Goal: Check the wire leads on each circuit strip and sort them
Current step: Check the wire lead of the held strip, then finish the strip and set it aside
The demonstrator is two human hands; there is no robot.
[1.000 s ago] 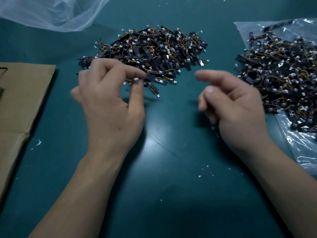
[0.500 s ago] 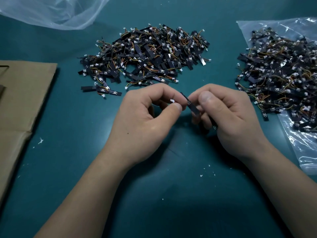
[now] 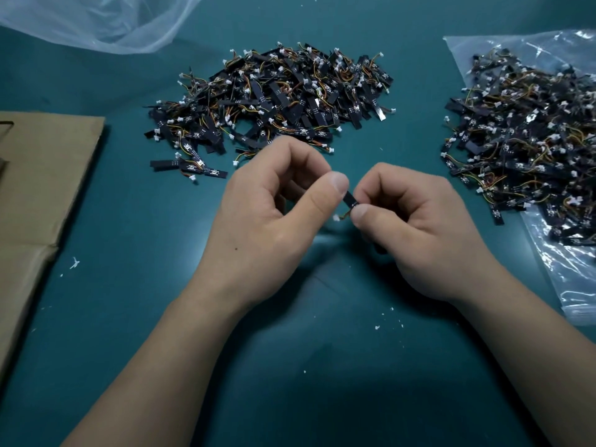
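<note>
Black flat circuit strip (image 3: 350, 201) with its thin orange wire lead is held above the teal worktop (image 3: 322, 366). The left hand (image 3: 274, 214) and right hand (image 3: 419, 227) each have their grip clamped on one end. One strip is under check while the centre heap (image 3: 274, 101) and the bagged heap (image 3: 529, 140) look large, so sorting seems far from done.

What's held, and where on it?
One circuit strip: left hand pinches its upper end, right hand pinches it just below, by the wire lead.

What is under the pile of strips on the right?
A clear plastic bag lies under the right pile; its edges show beyond the strips. Whatever sits beneath the pile's middle is covered.
</note>
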